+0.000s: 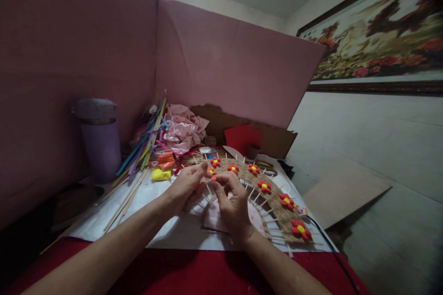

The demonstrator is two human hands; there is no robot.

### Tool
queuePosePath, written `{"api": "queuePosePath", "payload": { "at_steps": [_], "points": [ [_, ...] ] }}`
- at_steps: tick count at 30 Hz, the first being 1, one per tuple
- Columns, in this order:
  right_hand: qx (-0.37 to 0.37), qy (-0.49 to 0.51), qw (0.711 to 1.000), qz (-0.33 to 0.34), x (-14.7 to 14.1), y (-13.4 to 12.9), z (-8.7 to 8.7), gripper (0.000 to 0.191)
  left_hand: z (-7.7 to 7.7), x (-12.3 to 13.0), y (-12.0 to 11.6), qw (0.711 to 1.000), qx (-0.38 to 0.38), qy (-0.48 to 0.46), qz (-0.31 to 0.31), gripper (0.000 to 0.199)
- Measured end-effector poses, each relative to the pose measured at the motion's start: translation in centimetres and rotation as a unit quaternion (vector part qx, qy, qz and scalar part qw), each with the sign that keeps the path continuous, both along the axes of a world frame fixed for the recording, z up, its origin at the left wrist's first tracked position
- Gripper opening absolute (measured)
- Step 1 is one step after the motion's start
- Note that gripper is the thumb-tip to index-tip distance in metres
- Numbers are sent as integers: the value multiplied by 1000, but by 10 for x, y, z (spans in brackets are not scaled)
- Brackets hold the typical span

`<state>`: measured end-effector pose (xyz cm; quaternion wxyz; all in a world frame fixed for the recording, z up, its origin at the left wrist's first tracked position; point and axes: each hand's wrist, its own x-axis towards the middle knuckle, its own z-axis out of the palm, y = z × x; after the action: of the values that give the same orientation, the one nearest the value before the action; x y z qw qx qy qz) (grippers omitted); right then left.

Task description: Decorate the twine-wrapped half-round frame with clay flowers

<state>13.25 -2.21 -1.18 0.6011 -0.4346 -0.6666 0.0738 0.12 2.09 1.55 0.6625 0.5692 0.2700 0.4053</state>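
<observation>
A fan-shaped frame of thin sticks with a woven twine band (277,191) lies in front of me. Along the band sit several red clay flowers (265,186) with yellow centres. My right hand (233,203) pinches a small orange clay piece (213,179) between thumb and fingers. Just behind that piece is a partly hidden orange flower (211,172) on the band. My left hand (189,185) is closed beside this flower, thumb up; what its fingers hold is hidden. Below the right hand, pink patterned fabric (212,216) covers the frame's inner half-round.
White paper (166,237) covers part of the red cloth (173,272). Orange clay (166,160) and yellow clay packs (161,174), loose sticks (126,200) and pink fabric (183,129) lie left. A purple tumbler (100,143) stands far left; scissors (266,166) lie behind; a black cable (334,251) runs right.
</observation>
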Motion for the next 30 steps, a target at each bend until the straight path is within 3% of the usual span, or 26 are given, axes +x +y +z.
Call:
{"api": "queuePosePath", "payload": {
  "at_steps": [5,12,23,30],
  "points": [
    [9,-25,1000,-13,2,0,-1,4,4,-4,0,997,37,61,13,39],
    [27,-23,999,6,2,0,1,9,2,-6,2,998,21,37,-47,39],
    [37,-15,999,12,2,1,2,11,1,-7,2,997,7,23,-67,36],
    [32,-6,999,21,2,1,1,13,2,-9,4,998,1,32,-45,32]
  ]
}}
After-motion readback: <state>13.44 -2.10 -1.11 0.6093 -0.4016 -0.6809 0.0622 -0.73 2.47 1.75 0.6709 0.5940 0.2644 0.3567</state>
